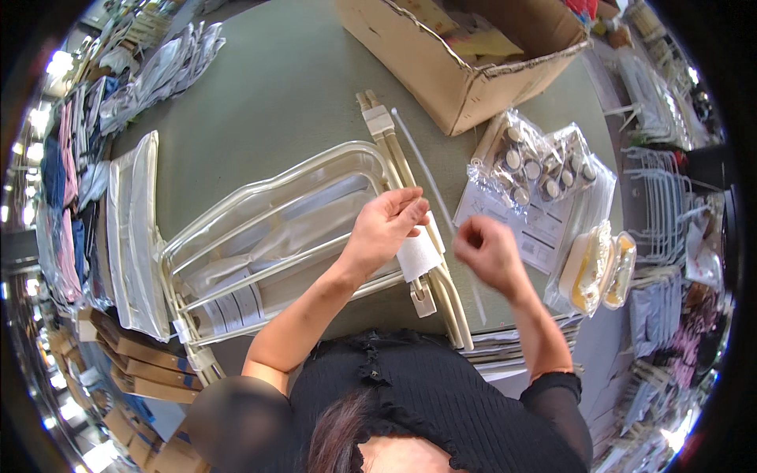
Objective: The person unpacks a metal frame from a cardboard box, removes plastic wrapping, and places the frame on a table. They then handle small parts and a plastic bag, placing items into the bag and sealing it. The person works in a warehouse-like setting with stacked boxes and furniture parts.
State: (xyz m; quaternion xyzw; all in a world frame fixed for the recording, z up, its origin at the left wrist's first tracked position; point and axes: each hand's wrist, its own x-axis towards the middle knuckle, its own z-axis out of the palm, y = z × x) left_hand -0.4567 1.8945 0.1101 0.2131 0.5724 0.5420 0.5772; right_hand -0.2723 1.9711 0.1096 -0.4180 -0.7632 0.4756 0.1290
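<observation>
A cream metal tube frame with crossbars lies on the table in front of me, with clear plastic film about it. Over its right-hand bars, my left hand has its fingers bent together beside a white wrap around the tubes. Whatever those fingers may pinch is too small to make out. My right hand is curled closed just right of the frame, above a printed sheet; its inside is hidden. Between the hands runs a long thin white strip, partly hidden.
A cardboard box stands at the back right. Near it lie bagged round-ended parts, printed sheets and wrapped yellow-and-white items. A film-wrapped panel is at left. Stacked cartons and packed racks surround the green table.
</observation>
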